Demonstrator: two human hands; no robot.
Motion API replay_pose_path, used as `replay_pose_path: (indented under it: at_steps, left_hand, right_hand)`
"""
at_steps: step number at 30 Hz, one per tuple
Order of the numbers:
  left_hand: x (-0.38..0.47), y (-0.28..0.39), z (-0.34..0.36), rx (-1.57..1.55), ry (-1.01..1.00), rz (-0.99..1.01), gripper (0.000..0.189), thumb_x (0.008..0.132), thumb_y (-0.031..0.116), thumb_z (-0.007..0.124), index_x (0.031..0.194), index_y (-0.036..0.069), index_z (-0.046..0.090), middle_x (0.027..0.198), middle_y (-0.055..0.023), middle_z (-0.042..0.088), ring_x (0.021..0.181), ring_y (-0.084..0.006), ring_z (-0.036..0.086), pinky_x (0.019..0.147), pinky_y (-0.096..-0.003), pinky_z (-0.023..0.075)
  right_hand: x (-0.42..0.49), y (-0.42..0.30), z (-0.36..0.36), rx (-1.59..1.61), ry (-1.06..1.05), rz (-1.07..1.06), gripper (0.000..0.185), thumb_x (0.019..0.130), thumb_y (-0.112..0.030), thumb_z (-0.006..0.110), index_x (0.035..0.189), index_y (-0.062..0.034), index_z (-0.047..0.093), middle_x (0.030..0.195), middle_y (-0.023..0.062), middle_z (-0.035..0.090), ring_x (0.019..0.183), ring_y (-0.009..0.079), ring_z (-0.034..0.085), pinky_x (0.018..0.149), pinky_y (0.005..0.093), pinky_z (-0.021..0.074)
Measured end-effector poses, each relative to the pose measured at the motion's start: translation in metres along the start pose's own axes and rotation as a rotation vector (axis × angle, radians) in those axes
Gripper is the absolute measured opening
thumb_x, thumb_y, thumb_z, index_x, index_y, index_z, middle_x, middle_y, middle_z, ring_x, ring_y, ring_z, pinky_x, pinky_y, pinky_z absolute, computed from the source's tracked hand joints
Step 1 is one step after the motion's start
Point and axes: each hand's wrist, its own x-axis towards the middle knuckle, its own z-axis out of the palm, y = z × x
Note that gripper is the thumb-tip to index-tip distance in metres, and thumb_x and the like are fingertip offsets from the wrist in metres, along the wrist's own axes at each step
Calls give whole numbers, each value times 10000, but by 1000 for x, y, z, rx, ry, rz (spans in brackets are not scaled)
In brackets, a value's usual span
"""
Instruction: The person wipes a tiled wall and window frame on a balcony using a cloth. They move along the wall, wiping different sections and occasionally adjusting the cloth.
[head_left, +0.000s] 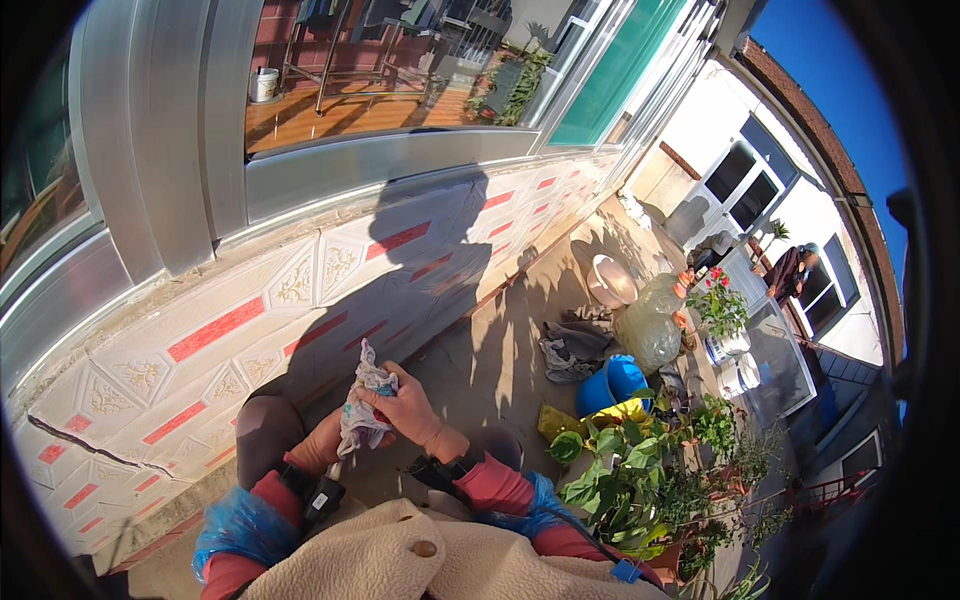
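Note:
A crumpled, damp-looking white cloth with coloured patches is squeezed between both hands in front of me. My right hand wraps around its upper right side, fingers curled over it. My left hand grips it from the lower left, partly hidden behind the cloth. Something like drips hangs beneath the cloth's lower end. Both wrists carry black straps with small devices, and blue plastic sleeve covers sit on the forearms. The cloth is held over the paved ground, between my knees and beside the tiled wall.
The tiled wall runs along the left below large windows. To the right are dark cloths, a blue bucket, a pale basin, a filled clear plastic bag and potted plants. Two people are farther off.

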Motion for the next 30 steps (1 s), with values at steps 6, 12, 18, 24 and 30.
replay_pose_path:
  at_steps: [6,12,18,24,30]
  left_hand:
    - [-8,9,10,246,97,49,292,924,310,522,1034,47,587,887,-90,654,833,-214,647,788,-338,517]
    - [-2,10,15,316,154,7,228,922,245,538,1004,40,598,862,-75,653,802,-192,648,778,-325,520]
    - [-2,8,17,344,98,9,233,924,240,535,1003,30,599,861,-66,648,811,-166,636,802,-294,506]
    - [-2,5,19,410,124,-28,228,916,234,550,988,24,604,882,-75,654,819,-160,635,811,-286,498]
    - [-5,6,16,438,184,-58,223,911,227,560,989,24,608,887,-75,658,826,-154,633,813,-278,492]
  right_hand:
    - [110,-103,-81,-19,579,-638,179,860,-99,658,967,-41,526,863,7,587,719,80,536,642,236,460]
    - [237,-170,-124,-473,915,-492,220,842,-127,600,1014,-2,543,948,132,556,847,282,562,781,375,449]
    - [217,-143,-37,-940,964,-992,308,809,-125,565,1074,30,548,1096,193,512,1019,377,502,864,422,412]
    - [181,-136,1,-1107,526,-1311,421,718,11,639,1131,-31,573,1147,150,515,1010,349,513,869,448,434]
    - [217,-150,-72,-1303,646,-1462,424,656,64,591,1057,-76,607,1109,98,567,982,319,532,896,425,447]
